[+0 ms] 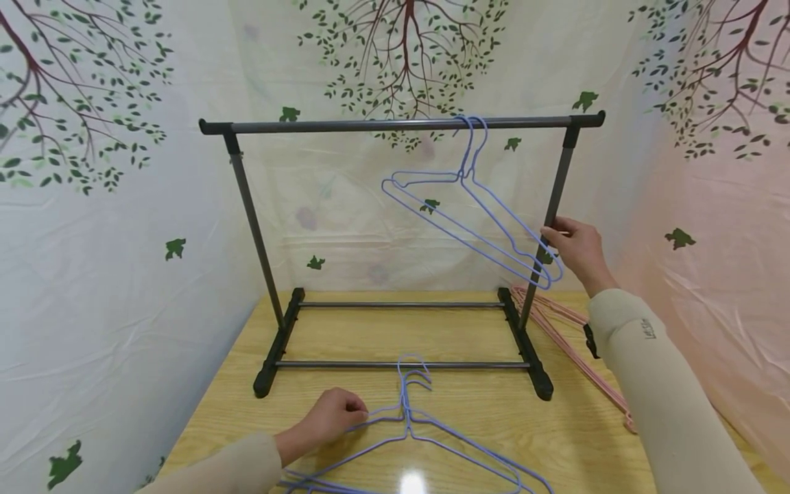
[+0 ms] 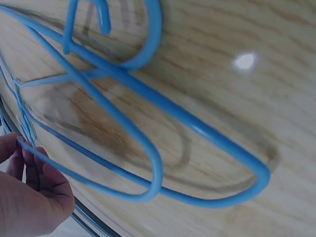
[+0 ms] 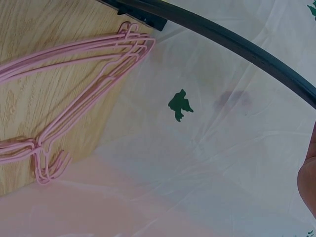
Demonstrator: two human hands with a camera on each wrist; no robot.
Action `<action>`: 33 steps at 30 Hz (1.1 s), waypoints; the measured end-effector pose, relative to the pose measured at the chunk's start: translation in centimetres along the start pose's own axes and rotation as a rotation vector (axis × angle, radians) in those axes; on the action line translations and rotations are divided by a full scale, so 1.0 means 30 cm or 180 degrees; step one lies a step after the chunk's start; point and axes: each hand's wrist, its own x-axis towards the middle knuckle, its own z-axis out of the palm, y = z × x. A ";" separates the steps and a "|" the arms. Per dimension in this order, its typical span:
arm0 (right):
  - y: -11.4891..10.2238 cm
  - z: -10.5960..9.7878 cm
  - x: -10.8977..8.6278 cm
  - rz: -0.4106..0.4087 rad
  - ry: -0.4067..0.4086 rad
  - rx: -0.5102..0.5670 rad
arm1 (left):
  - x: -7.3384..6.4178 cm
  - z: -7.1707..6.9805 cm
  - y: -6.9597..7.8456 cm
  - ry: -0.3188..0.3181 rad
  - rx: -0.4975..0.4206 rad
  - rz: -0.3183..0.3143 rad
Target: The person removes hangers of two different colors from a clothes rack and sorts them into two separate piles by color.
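Observation:
My left hand (image 1: pixel 330 417) pinches the shoulder wire of a blue clothes hanger (image 2: pixel 108 190) between thumb and fingers. That hanger overlaps a pile of several blue hangers (image 1: pixel 407 433) lying on the table, hooks toward the rack. A dark metal garment rack (image 1: pixel 339 127) stands behind them. Two blue hangers (image 1: pixel 462 170) hang from its top rail, right of centre, tilted down toward the right post (image 1: pixel 559 180). My right hand (image 1: pixel 577 248) grips that post partway up, thumb in front, beside the lower ends of the hanging hangers. Only a sliver of this hand shows in the right wrist view.
Several pink hangers (image 3: pixel 44 143) lie stacked on the wooden table (image 1: pixel 395 333), right of the rack's foot. The rack's black feet (image 1: pixel 265 381) and lower bars (image 1: pixel 370 366) rest on the tabletop. White sheeting (image 1: pixel 204 206) with leaf prints surrounds the table.

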 end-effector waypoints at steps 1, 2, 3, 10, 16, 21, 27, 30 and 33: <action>0.000 0.000 0.001 0.0000 -0.0004 0.0006 | 0.003 0.000 -0.003 -0.0025 0.0034 0.0008; 0.001 0.001 0.002 0.0001 -0.0009 0.0012 | 0.006 0.000 -0.005 -0.0045 0.0068 0.0015; 0.000 0.001 0.001 0.0005 -0.0015 0.0025 | 0.009 0.000 -0.008 -0.0070 0.0100 0.0019; 0.004 0.001 0.007 0.0010 -0.0013 0.0062 | 0.032 -0.004 -0.021 -0.0076 0.0287 0.0127; 0.005 -0.001 0.008 -0.0010 0.0029 0.0057 | 0.059 -0.017 -0.010 0.0044 0.0402 0.0106; 0.007 -0.005 0.001 -0.0003 0.0008 0.0064 | 0.082 -0.035 0.023 0.0204 0.0404 0.0077; 0.013 -0.004 0.004 -0.0004 0.0025 0.0069 | 0.149 -0.079 0.095 0.0524 0.0231 0.0053; 0.016 0.001 0.007 -0.0021 0.0008 0.0063 | 0.201 -0.110 0.145 0.0711 0.0203 0.0034; 0.017 0.005 0.008 -0.0044 0.0006 0.0033 | 0.253 -0.143 0.208 0.0916 0.0188 0.0076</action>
